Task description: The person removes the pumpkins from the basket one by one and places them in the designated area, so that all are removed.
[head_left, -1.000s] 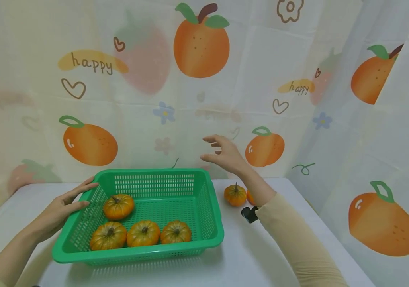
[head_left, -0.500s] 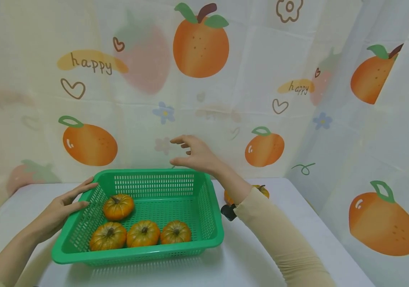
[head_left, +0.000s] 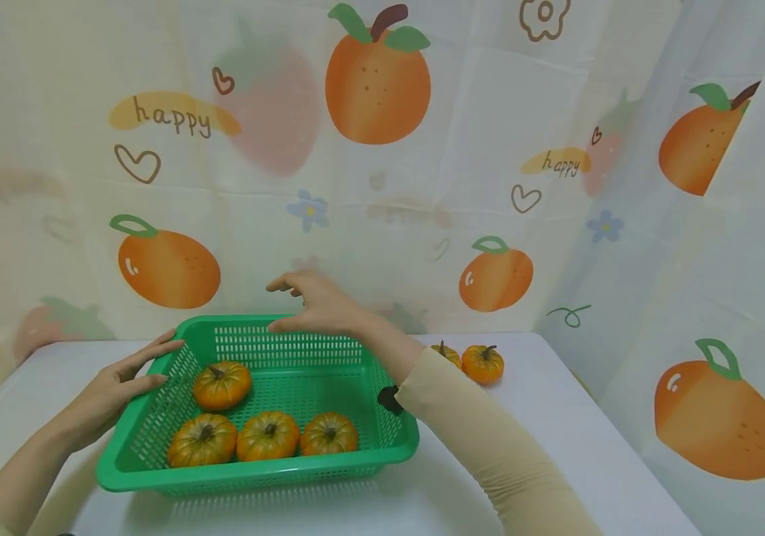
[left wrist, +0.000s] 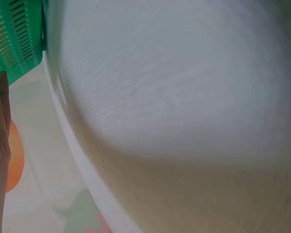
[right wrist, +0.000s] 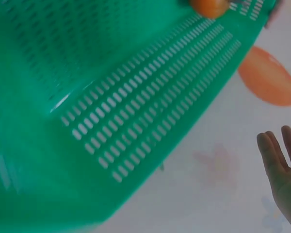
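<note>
A green plastic basket stands on the table, holding several small orange pumpkins. Three of these line its front side, the middle pumpkin among them, and another pumpkin sits behind at the left. My left hand rests on the basket's left rim with fingers extended. Above the basket's back part hovers my right hand, fingers spread apart from the thumb and nothing between them. The right wrist view has this hand beyond the basket's rim, holding nothing.
Two more pumpkins are on the table right of the basket: one pumpkin in plain sight, the other partly behind my right sleeve. A printed curtain hangs behind the white table.
My right hand has moved left, from the right of the basket to over its back part, dropping slightly at the end. The left hand and the pumpkins stay where they were.
</note>
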Tool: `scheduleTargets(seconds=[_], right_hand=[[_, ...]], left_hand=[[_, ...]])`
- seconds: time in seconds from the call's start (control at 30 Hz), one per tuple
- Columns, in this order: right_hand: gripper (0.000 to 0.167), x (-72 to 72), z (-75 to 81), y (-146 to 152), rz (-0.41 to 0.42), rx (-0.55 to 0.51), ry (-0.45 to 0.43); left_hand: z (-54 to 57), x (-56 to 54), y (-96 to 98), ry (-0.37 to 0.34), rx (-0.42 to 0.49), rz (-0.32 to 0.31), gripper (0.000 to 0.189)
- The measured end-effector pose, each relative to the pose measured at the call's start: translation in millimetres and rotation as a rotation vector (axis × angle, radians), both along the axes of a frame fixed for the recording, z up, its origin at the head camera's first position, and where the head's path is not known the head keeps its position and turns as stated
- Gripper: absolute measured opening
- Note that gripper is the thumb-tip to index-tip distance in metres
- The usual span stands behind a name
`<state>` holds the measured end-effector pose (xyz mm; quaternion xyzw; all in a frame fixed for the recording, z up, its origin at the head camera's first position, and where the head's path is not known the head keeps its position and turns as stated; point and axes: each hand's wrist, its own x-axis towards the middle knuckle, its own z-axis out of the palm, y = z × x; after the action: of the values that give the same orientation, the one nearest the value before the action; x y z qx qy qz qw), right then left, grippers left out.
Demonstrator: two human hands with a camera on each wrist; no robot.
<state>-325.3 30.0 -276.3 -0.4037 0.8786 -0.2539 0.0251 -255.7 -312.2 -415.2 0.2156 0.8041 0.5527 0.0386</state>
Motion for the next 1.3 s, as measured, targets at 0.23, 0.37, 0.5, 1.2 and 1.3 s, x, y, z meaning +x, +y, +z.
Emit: scheduleTargets(seconds=[0.23,0.37,0.5,1.2,1.3], right_hand=[[0.062,-2.0,-13.1,-25.4,0.046,-0.028,-0.107],[0.063,-2.6,-21.2,-38.2,0.046,-0.045,-0.151],[0.062,-2.7,-29.3,-51.2,0.039,-0.036,-0.153],[0.061,-3.0,-59.3,-90.3,-0.157,0.093,-0.341],[0.062,-3.8,-63.8,-94.2,-0.169,0.130,-0.385]], left_hand=[[1.0,-0.5,-0.3,-0.020,0.011,-0.005,0.055],[1.3,-0.6,-0.9,-0.021,0.002,0.002,0.055],[2.4,-0.6,-1.8,-0.021,0.010,-0.006,0.055],[1.0,-0.3,0.2,0.004,-0.015,-0.005,0.056],[1.4,-0.6,-0.5,0.002,-0.027,0.009,0.055]])
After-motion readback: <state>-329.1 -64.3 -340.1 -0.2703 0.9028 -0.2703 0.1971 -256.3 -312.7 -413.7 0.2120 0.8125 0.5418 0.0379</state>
